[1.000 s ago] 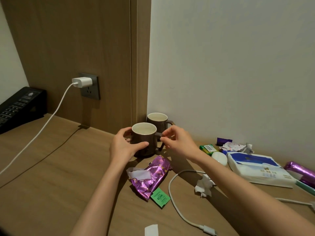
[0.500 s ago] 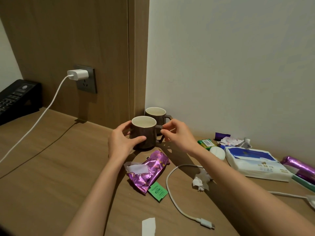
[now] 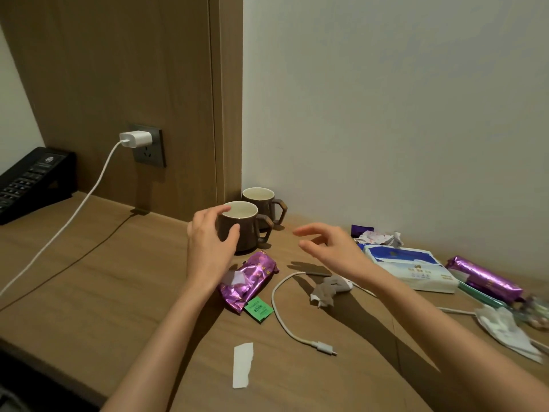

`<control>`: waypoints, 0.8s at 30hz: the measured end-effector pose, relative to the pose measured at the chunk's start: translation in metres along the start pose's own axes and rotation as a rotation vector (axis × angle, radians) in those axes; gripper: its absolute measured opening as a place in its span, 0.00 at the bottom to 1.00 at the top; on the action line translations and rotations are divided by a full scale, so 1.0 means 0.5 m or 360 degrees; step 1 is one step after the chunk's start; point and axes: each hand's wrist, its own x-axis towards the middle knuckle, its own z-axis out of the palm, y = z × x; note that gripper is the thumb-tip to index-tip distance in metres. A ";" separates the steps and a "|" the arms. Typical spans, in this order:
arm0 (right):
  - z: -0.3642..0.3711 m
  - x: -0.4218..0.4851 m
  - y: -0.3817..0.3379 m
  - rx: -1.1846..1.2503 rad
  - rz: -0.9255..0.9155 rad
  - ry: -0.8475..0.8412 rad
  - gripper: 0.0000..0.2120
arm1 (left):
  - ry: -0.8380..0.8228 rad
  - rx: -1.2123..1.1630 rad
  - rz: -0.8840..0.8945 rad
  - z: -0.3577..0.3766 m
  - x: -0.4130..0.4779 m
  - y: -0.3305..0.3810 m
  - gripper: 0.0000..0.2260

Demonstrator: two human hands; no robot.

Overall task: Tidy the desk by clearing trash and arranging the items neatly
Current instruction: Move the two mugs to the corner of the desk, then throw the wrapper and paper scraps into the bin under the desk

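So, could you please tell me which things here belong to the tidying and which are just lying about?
Belonging to the job: front mug, gripped by the left hand; back mug; purple wrapper; green sachet; paper scrap; crumpled tissue; loose cable; tissue pack.
Just there: telephone; plugged-in charger.

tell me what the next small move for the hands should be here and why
Probably let the left hand release the front mug. The mug already stands upright on the desk, close beside the rear mug, with both handles pointing right. That would free the hand for the purple wrapper lying just in front. The right hand hovers open and empty.
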 end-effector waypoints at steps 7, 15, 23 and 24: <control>-0.010 -0.101 0.047 -0.0326 -0.0015 -0.0112 0.13 | -0.0651 0.0341 0.0029 -0.014 -0.083 0.011 0.24; 0.022 -0.155 0.063 -0.0799 -0.0045 -0.0093 0.18 | -0.0603 0.0570 -0.0051 -0.006 -0.130 -0.027 0.30; 0.030 -0.173 0.075 -0.0801 -0.0312 0.0173 0.13 | -0.0365 0.0376 -0.0034 -0.008 -0.127 -0.030 0.27; 0.029 -0.172 0.074 -0.0790 -0.0348 0.0210 0.12 | -0.0341 0.0343 -0.0026 -0.010 -0.126 -0.028 0.27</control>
